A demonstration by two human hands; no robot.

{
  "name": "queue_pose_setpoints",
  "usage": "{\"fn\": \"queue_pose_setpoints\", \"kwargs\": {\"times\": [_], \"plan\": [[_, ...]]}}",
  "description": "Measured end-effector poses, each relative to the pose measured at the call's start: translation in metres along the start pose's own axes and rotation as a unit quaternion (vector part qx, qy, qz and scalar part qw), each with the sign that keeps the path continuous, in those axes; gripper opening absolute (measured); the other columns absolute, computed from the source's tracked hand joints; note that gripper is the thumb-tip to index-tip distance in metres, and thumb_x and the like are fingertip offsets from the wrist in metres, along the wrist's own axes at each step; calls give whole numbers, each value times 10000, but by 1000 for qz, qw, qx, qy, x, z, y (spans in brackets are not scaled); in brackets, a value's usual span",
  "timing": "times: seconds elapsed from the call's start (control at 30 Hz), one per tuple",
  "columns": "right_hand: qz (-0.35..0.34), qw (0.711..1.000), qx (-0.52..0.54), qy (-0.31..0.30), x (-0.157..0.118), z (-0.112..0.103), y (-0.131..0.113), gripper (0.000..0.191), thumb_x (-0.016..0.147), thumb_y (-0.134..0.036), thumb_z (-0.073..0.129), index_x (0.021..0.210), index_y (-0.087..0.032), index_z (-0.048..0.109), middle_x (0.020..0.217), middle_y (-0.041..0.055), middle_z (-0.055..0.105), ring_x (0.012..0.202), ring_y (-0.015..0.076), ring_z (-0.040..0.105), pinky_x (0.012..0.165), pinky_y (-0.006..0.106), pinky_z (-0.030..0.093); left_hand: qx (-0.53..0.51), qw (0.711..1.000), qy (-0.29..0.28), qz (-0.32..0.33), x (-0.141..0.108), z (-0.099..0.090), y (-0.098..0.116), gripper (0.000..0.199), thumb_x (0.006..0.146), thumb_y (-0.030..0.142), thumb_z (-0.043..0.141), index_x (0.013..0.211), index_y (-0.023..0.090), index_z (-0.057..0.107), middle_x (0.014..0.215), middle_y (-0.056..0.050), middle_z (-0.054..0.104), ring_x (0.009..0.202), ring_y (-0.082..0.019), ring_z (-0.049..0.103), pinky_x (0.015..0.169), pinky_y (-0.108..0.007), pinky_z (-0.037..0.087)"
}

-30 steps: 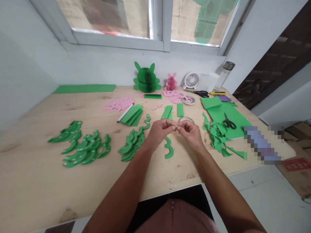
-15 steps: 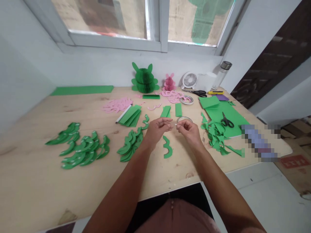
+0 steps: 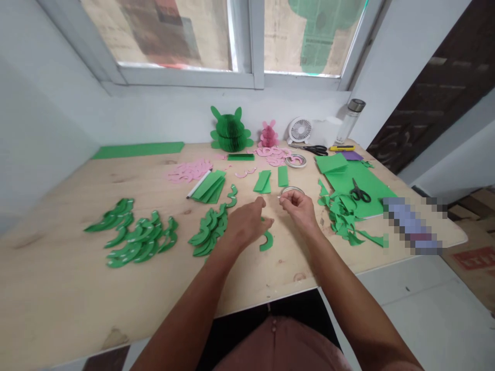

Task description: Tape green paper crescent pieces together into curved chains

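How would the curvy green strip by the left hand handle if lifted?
The curvy green strip looks like thin paper, so probably very light. Being narrow, it may droop from one end. It lies flat on the table, so getting a fingertip underneath could be fiddly.

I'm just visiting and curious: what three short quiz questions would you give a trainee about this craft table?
1. Which stands immediately left of the round white fan?
A) pink paper figure
B) clear bottle
C) yellow cutter

2. True or false: a pair of black scissors lies on the large flat green paper sheet.

3. Fill in the colour: the person's right hand pinches a tiny ____ piece, while the left hand, thumb and fingers apart, partly hides a wavy green paper strip.

Key: 1. A; 2. true; 3. white.
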State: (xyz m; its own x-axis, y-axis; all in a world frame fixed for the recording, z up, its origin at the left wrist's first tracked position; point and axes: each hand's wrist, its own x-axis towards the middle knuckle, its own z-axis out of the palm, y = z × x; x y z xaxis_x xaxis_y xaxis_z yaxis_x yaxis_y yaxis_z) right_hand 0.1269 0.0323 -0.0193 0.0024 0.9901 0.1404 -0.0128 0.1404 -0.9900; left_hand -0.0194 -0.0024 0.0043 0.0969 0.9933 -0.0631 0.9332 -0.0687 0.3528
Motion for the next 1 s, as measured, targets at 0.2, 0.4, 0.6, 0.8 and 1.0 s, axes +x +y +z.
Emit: {"fn": "queue_pose_setpoints", "kwargs": {"times": [0.2,0.4,0.6,0.8,1.0], "plan": [[-10,1000,-6,-13,-1,1,2,153,630,-330,632,647,-190,573,537,-42,493,510,98,425,497,233,349,47,999,-12,-21,-16,15,10,413,764,371,566,1123,199,456,1051,-111,638,941,-258,610,704,-327,422],[1,1000,-17,-22,1,2,8,132,626,-305,628,643,-192,562,523,-50,480,488,91,403,478,226,327,62,998,-14,-17,-17,16,15,356,789,245,512,1132,182,445,1089,-112,620,979,-254,591,731,-333,427],[19,999,-24,-42,2,3,13,139,621,-306,644,639,-195,562,520,-42,493,484,96,404,472,233,319,58,998,-9,-6,-17,14,8,355,777,195,495,1129,195,451,1063,-114,628,945,-256,603,716,-328,420],[33,998,-23,-51,3,3,14,129,618,-302,664,626,-207,576,503,-45,476,471,98,388,449,233,293,19,999,21,29,-15,16,-5,354,764,150,468,1112,212,473,888,-83,662,873,-253,626,668,-313,403],[59,997,-1,-54,-1,6,9,156,595,-312,687,628,-198,586,486,-51,487,440,85,376,430,226,281,-49,997,49,31,-13,17,-13,351,721,88,469,1041,224,517,760,-31,656,746,-212,621,643,-291,397]]}}
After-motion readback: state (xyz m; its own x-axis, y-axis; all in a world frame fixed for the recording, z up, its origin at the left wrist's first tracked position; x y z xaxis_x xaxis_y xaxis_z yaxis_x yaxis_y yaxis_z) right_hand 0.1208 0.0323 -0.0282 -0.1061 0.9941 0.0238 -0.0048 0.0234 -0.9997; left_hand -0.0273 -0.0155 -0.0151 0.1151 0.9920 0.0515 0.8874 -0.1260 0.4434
